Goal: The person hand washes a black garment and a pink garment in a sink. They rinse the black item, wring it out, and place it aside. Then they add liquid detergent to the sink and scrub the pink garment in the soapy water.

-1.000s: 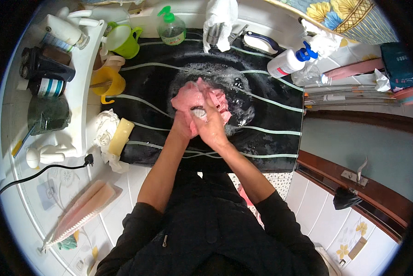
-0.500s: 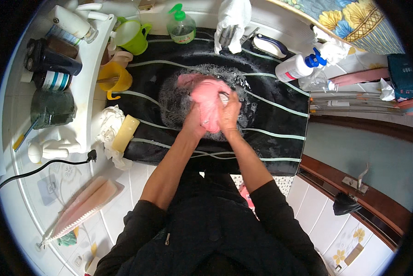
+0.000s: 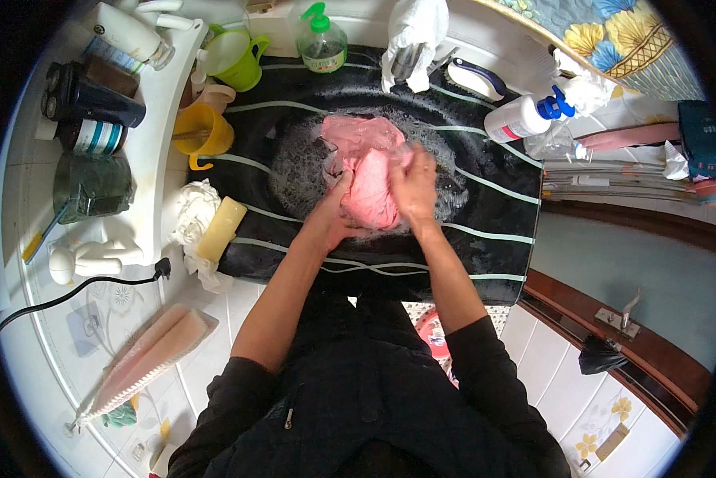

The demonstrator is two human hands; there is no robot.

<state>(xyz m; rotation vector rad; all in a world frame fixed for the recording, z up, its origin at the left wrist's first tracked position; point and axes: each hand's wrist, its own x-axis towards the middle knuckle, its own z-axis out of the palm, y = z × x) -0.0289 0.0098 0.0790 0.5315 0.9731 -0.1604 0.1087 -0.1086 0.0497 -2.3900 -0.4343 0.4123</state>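
Note:
A wet pink cloth [image 3: 371,191] is bunched up over soapy water in the black sink basin [image 3: 294,155]. Part of it spreads flat at the far side, and a fuller lump hangs nearer to me. My left hand [image 3: 338,211] is closed on the cloth's left side, its fingers partly hidden by the fabric. On the right side, my right hand [image 3: 416,182] grips the cloth with curled fingers, slightly blurred. White suds [image 3: 445,179] ring the cloth.
Behind the basin stand a green-topped pump bottle [image 3: 323,52], a cloth-draped faucet [image 3: 412,48] and a brush [image 3: 476,80]. A white spray bottle [image 3: 521,119] lies right. Left are a yellow cup [image 3: 206,131], a green cup [image 3: 234,60] and a yellow soap bar [image 3: 221,229].
My right hand has moved to the right, away from my left. The pink cloth, wrung narrow before, is now spread wider between both hands.

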